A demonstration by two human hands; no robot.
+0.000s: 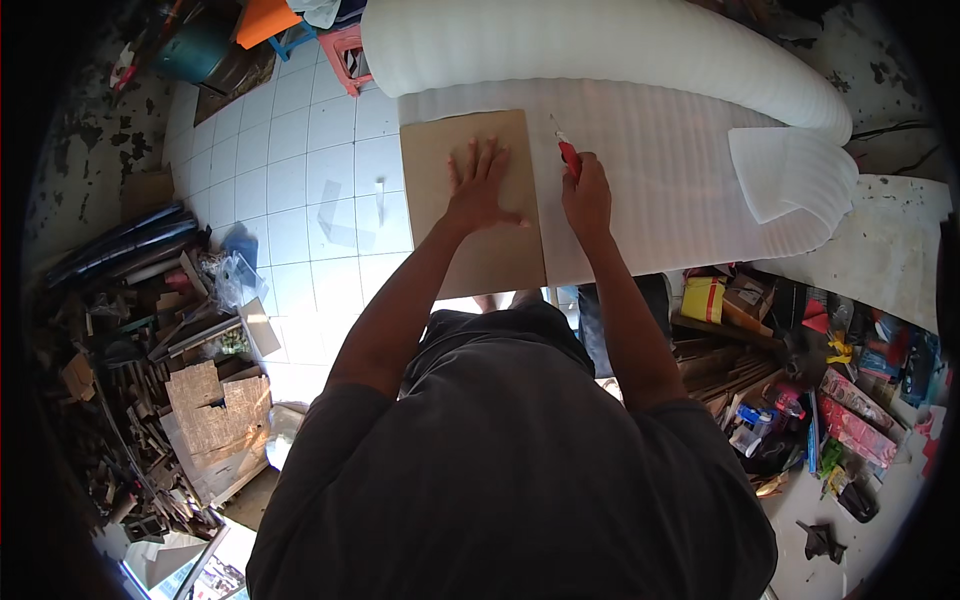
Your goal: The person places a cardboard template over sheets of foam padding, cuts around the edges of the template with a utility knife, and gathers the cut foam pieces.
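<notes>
Left hand (480, 190): I'm pressing it flat, fingers spread, on the cardboard sheet (470, 200).
Right hand (587, 195): I'm gripping a red cutter (568, 155) over the white foam sheet (660, 180).

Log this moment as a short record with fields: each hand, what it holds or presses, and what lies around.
left hand: spread flat, pressing on the brown cardboard sheet
right hand: gripping a red-handled utility knife, blade at the sheet's right edge
under the sheet: white foam sheeting, unrolled from a large roll
floor: white tiles
left side: pile of wood scraps
</notes>
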